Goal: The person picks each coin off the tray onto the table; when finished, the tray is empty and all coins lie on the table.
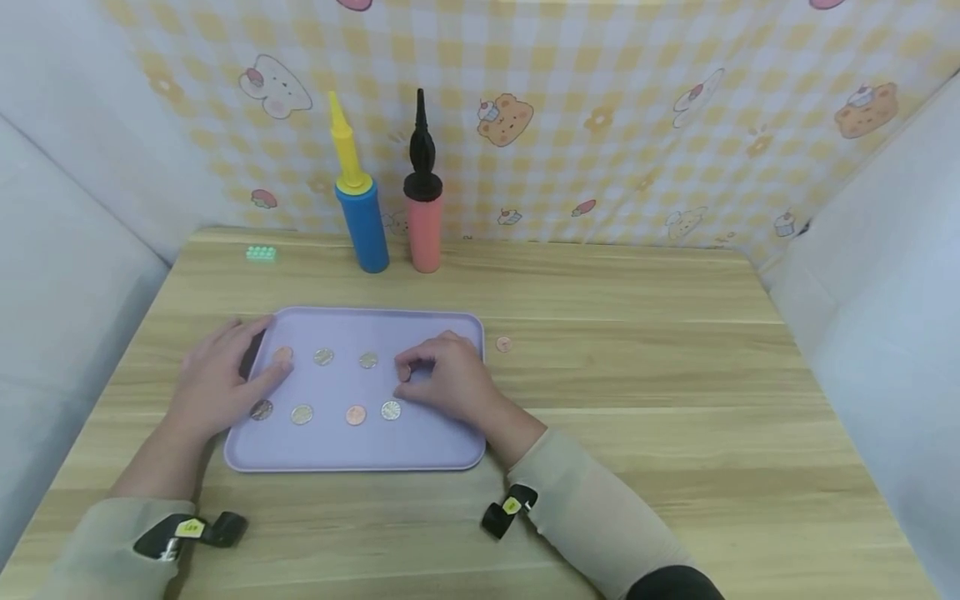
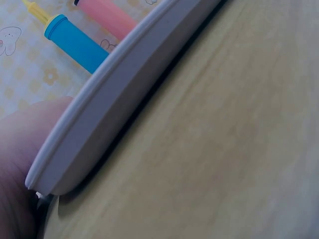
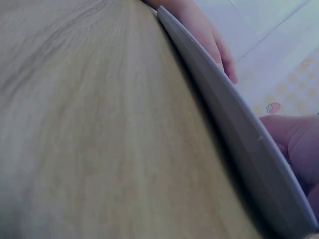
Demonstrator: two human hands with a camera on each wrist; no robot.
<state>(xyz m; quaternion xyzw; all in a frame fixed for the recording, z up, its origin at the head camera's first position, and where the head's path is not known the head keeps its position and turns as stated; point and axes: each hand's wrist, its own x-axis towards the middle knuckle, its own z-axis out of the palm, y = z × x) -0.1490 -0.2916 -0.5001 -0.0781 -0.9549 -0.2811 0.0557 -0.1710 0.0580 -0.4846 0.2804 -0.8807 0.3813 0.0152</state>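
Observation:
A lilac tray lies on the table with two rows of coins on it. My left hand rests at its left side, fingers at the far corner. Its thumb reaches over the rim, close to a copper coin and a dark coin. My right hand is over the right part of the tray, thumb and index finger bent toward each other. I cannot tell whether a coin is between them. Nearest to it are a silver coin and another silver coin. A second copper coin lies in the near row.
Right of the tray, a loose copper coin lies on the wooden table. Behind the tray stand a blue-and-yellow hand pump and a pink-and-black pump. A mint-green toy brick sits at the back left, before a checked cloth.

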